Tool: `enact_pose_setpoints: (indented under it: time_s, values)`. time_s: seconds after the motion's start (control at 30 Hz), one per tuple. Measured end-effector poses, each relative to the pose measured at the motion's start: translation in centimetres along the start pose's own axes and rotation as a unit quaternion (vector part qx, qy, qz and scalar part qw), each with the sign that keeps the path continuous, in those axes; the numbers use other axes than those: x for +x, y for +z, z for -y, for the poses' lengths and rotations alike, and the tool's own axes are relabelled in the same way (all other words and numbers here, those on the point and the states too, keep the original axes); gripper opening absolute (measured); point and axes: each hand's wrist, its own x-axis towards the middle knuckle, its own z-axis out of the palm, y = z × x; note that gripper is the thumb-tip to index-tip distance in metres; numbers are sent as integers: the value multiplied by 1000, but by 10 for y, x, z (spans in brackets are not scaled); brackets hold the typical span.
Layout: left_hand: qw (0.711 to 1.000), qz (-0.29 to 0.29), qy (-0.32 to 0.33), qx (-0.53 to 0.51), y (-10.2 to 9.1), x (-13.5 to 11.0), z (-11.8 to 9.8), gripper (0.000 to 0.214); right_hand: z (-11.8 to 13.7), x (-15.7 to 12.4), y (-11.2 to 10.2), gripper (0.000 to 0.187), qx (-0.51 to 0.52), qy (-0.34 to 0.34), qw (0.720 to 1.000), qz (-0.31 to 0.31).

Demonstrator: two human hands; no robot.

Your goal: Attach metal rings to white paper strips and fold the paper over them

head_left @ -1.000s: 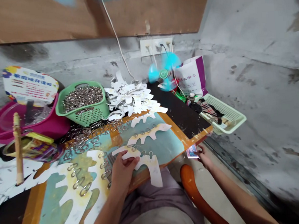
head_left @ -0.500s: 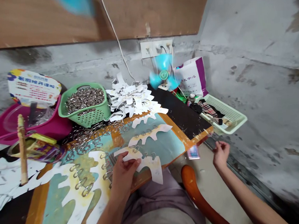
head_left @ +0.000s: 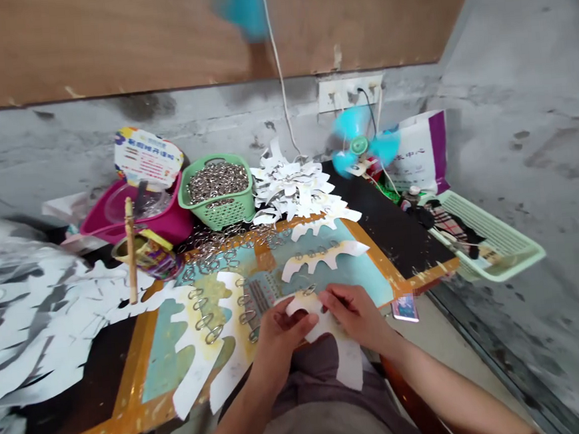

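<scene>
My left hand (head_left: 282, 330) grips a white cut-out piece (head_left: 349, 359) with notched edges at the table's front edge, above my lap. A metal ring (head_left: 308, 289) stands on its yellow-stained upper part. My right hand (head_left: 356, 311) is closed at the same piece's upper edge, thumb and fingers pinched together; whether a ring is between them I cannot tell. Left of my hands lie two similar white pieces (head_left: 193, 358) with rows of metal rings (head_left: 204, 317) on them. Beyond my hands rests another piece (head_left: 317, 260) with rings.
Loose rings (head_left: 221, 246) lie before a green basket (head_left: 226, 210) full of rings. Behind are a white heap of cut pieces (head_left: 294, 186) and a running blue fan (head_left: 359, 146). A tin with a wooden stick (head_left: 131, 256) stands left. A pale green tray (head_left: 518, 262) sits right.
My right hand has come in from the far right to the white piece. My left hand has drawn that piece toward my lap. The view has turned left.
</scene>
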Motion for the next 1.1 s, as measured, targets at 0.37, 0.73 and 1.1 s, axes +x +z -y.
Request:
enact_pose_setpoints:
  time_s: [0.37,0.73,1.1]
  values:
    - [995,75,52,-29,-12,-1,27,36,-13,1,11,56,216,166,961,43]
    - [997,73,25,-17,-20,-1,20,52,-7,1,4,52,188,104,974,66]
    - [997,70,6,11,-20,-11,30,42,-7,-4,5,46,223,161,956,103]
